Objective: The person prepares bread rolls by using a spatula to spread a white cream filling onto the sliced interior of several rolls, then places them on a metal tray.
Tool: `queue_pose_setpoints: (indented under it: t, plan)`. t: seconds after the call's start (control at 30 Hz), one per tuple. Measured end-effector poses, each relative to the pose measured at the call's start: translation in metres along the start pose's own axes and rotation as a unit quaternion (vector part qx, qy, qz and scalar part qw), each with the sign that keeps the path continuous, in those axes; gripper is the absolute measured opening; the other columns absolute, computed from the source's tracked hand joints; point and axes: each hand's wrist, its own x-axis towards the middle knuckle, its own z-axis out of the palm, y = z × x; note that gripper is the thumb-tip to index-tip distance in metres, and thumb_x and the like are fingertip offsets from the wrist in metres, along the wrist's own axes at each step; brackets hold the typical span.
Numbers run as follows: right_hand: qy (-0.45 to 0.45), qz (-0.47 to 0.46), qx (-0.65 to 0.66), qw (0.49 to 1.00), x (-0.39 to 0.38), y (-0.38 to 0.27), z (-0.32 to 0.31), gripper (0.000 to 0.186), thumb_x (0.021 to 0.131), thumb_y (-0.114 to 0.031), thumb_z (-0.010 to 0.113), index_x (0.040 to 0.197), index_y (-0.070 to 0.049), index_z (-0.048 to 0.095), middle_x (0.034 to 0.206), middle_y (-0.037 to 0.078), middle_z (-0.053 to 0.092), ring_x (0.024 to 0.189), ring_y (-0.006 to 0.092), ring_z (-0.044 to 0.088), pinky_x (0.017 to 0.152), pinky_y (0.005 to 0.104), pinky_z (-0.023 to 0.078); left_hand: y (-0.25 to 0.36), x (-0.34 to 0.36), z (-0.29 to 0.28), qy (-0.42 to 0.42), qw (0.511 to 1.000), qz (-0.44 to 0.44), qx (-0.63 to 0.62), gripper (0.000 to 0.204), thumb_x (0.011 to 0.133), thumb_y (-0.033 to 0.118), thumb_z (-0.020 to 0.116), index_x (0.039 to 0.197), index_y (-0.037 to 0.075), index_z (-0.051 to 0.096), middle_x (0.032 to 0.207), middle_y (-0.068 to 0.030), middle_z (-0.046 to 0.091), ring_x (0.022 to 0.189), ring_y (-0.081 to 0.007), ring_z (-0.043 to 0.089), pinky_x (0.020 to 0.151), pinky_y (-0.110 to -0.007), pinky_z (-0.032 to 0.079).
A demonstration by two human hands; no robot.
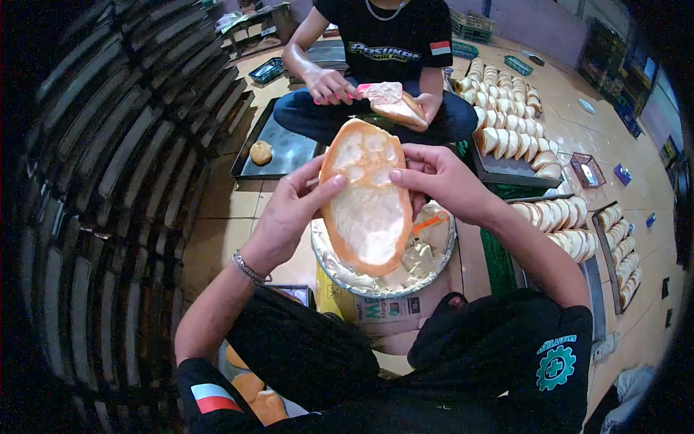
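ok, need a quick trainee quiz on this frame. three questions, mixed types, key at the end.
1. What do the wearer's left hand and right hand hold together?
2. True or false: the spatula held by the co-worker is blue.
3. The orange handle is in: (a) the bowl, (b) a tray, (c) the co-worker's hand.

Key: 1. an oval piece of bread, pale side showing; 2. false, pink; 3. a.

Bread (367,217) rough inside; tray (291,148) metal (glossy).

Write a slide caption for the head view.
Left hand and right hand hold opened bread above a bowl of cream, opposite a co-worker.
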Motion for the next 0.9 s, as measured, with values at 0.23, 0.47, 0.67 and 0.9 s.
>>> queue_pose_setpoints:
  t: [0.23, 0.47, 0.67, 0.9]
  plan:
    - [0.052, -0.041, 0.015, 0.998, -0.013, 0.003, 0.01, 0.044, 0.094, -0.021, 0.067, 0.131, -0.002, 0.052, 0.104, 0.005, 0.069, 0.081, 0.0099, 0.069, 0.059, 0.022, 0.058, -0.012, -0.005, 0.004, -0.032, 0.999, -0.036, 0.016, 0.043, 0.091, 0.016, 0.071, 0.13, 0.002, 0.058, 0.102, -0.0078, 0.071, 0.084, -0.0109, 0.07, 0.069, -0.026, 0.06]
    - [0.037, -0.003, 0.008, 0.999, -0.018, 0.015, -0.002, 0.042, 0.094, -0.019, 0.069, 0.131, -0.004, 0.054, 0.111, 0.006, 0.067, 0.1, 0.0115, 0.064, 0.081, 0.0276, 0.056, -0.013, -0.005, 0.009, -0.049, 0.993, -0.079, -0.068, 0.037, 0.094, 0.015, 0.066, 0.129, 0.004, 0.059, 0.103, -0.0063, 0.069, 0.086, -0.0113, 0.069, 0.068, -0.027, 0.061]
    - [-0.004, -0.138, -0.186, 0.973, -0.021, 0.023, -0.003, 0.038, 0.094, -0.009, 0.066, 0.131, -0.002, 0.058, 0.117, 0.004, 0.067, 0.106, 0.0097, 0.06, 0.091, 0.026, 0.048, -0.024, 0.003, -0.004, -0.043, 0.986, -0.121, -0.11, 0.034, 0.095, 0.011, 0.061, 0.129, 0.006, 0.059, 0.102, -0.0036, 0.067, 0.085, -0.0112, 0.069, 0.07, -0.028, 0.062]
    - [-0.005, -0.164, -0.23, 0.959, -0.02, 0.028, -0.006, 0.037, 0.088, 0.007, 0.058, 0.125, 0.001, 0.062, 0.112, 0.012, 0.069, 0.103, 0.0165, 0.063, 0.09, 0.0299, 0.048, -0.027, 0.003, -0.004, -0.047, 0.979, -0.15, -0.129, 0.026, 0.096, 0.011, 0.058, 0.121, 0.003, 0.061, 0.1, -0.004, 0.067, 0.08, -0.0099, 0.068, 0.065, -0.025, 0.061]
